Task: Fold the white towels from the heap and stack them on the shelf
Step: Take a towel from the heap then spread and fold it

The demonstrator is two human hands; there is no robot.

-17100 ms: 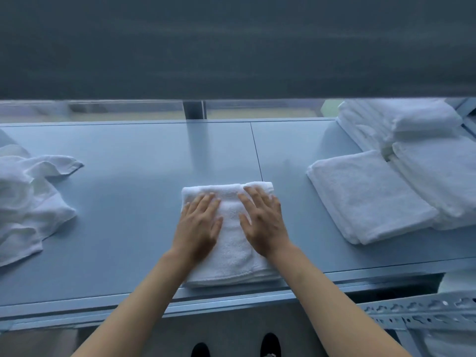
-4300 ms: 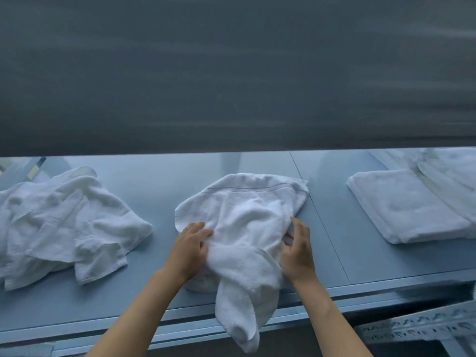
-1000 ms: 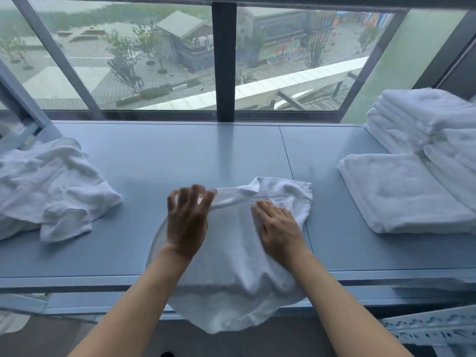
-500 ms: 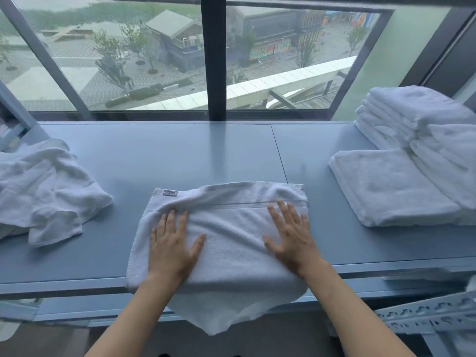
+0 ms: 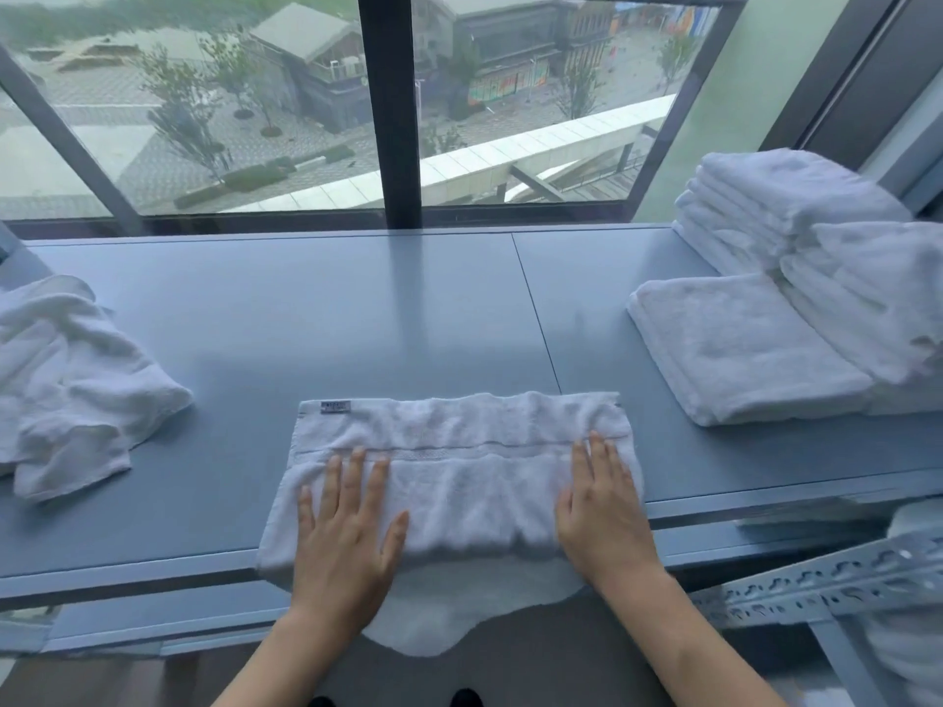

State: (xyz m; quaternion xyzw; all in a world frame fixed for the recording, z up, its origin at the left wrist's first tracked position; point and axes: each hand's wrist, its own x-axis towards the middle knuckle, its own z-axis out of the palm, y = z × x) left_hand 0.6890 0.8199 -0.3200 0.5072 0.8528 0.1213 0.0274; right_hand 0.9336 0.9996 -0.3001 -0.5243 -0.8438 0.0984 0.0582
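A white towel (image 5: 459,451) lies spread flat on the blue-grey shelf (image 5: 357,324), its near part hanging over the front edge. A small label shows at its far left corner. My left hand (image 5: 347,533) presses flat on the towel's left side, fingers apart. My right hand (image 5: 604,512) presses flat on its right side. The heap of crumpled white towels (image 5: 71,385) sits at the far left. Folded white towels (image 5: 740,349) lie at the right, with a taller stack (image 5: 786,201) behind them.
A large window with a dark upright post (image 5: 388,109) runs along the back of the shelf. A perforated metal rail (image 5: 842,579) sticks out at the lower right. More white cloth (image 5: 913,645) shows below it.
Both hands have slid outward and toward me over the towel, flattening it. One second ago the towel was bunched; it now lies as a smooth rectangle.
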